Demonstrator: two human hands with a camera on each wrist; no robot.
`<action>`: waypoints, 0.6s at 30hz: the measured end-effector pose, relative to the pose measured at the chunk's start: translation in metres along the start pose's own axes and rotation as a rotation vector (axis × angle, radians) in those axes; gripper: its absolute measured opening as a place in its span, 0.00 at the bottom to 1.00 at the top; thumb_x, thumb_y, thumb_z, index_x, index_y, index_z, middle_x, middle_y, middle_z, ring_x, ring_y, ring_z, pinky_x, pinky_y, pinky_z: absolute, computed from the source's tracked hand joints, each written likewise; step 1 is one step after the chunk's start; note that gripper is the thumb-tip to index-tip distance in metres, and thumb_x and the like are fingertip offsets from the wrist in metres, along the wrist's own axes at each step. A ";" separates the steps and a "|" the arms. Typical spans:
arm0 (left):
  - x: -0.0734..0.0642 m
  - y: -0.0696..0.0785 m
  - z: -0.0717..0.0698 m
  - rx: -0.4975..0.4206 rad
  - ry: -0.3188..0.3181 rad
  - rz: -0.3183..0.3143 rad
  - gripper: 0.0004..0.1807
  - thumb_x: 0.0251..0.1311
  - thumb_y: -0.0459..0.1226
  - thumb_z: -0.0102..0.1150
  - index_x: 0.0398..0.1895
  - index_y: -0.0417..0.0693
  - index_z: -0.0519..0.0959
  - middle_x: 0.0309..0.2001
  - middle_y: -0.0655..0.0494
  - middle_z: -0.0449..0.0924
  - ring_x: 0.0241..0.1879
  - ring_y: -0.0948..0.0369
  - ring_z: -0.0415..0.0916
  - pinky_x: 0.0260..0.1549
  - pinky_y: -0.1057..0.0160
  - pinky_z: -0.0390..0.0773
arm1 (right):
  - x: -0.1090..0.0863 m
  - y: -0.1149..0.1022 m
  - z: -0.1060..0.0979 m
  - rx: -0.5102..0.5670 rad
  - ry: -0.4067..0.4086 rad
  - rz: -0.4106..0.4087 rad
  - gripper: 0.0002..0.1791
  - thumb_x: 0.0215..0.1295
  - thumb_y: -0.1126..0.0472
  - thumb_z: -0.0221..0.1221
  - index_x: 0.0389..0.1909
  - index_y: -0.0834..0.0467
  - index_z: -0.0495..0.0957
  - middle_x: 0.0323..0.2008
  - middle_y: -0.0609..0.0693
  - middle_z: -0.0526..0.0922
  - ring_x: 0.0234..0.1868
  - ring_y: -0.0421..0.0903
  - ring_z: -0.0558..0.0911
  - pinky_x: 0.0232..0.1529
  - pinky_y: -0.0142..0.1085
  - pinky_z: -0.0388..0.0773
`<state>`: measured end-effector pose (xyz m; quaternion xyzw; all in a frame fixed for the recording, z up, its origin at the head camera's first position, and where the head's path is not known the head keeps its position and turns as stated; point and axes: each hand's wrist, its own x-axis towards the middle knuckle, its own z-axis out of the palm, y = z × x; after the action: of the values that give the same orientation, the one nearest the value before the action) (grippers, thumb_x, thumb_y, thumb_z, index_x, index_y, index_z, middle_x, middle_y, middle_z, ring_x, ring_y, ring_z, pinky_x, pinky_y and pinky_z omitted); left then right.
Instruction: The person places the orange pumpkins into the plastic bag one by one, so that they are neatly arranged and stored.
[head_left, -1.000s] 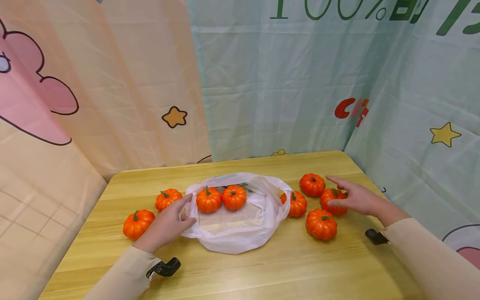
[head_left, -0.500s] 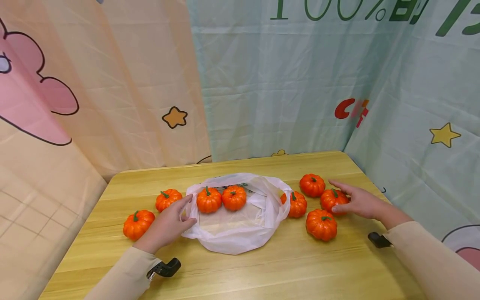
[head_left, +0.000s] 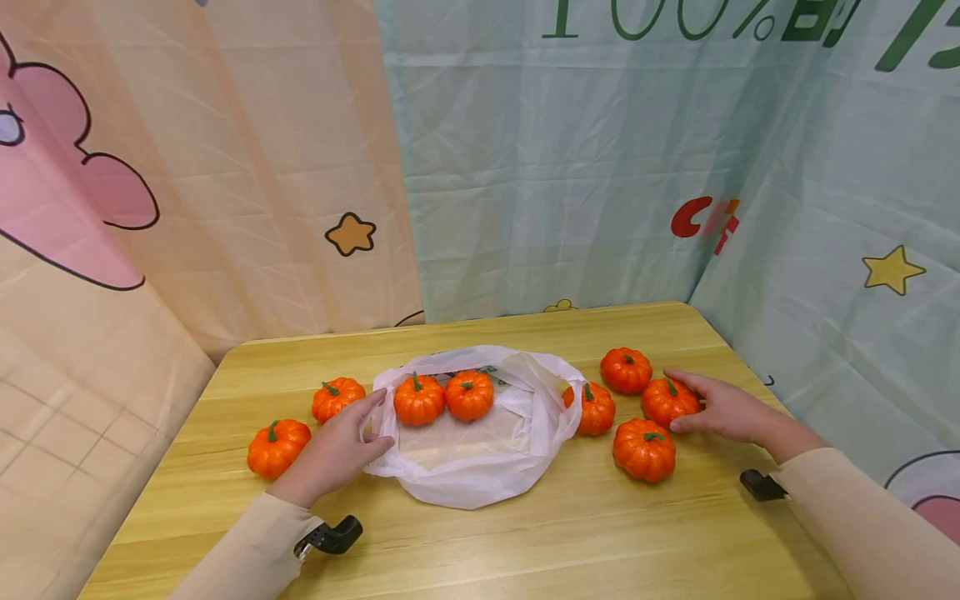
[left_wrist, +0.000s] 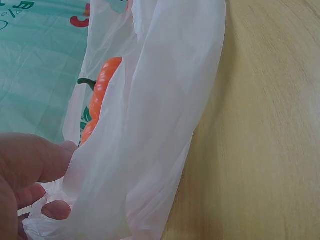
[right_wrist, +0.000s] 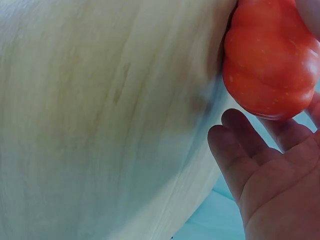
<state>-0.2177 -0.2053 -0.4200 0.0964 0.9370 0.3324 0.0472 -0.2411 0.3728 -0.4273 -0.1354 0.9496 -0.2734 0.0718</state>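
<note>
My left hand (head_left: 335,448) pinches the left rim of a white plastic bag (head_left: 480,487) between thumb and fingers. Inside the open bag sit two small orange pumpkins, a left one (head_left: 418,400) and a right one (head_left: 469,396). At the right of the table, my right hand (head_left: 731,410) grips another pumpkin (head_left: 667,402), thumb at its near side and forefinger at its far side. In the right wrist view that pumpkin (right_wrist: 272,60) lies between thumb and fingers, while the outer fingers (right_wrist: 227,155) stand apart from it.
Near the gripped pumpkin are a far pumpkin (head_left: 626,370), a near pumpkin (head_left: 643,450) and one beside the bag (head_left: 595,410). Two more pumpkins, one back (head_left: 335,398) and one front (head_left: 276,448), lie left. Printed curtains (head_left: 525,167) hang behind the wooden table (head_left: 525,550).
My right hand has come down and slightly nearer, and its thumb and forefinger now lie round the pumpkin. The left hand and the bag have stayed in place.
</note>
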 end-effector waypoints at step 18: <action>0.001 -0.001 0.001 -0.017 -0.006 -0.024 0.43 0.66 0.40 0.70 0.82 0.47 0.62 0.44 0.49 0.76 0.29 0.59 0.71 0.24 0.67 0.72 | 0.000 0.001 0.001 -0.003 -0.001 0.012 0.52 0.60 0.48 0.75 0.79 0.65 0.61 0.70 0.74 0.71 0.68 0.72 0.73 0.65 0.67 0.71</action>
<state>-0.2183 -0.2055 -0.4211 0.0856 0.9351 0.3396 0.0547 -0.2411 0.3733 -0.4293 -0.1299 0.9508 -0.2715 0.0738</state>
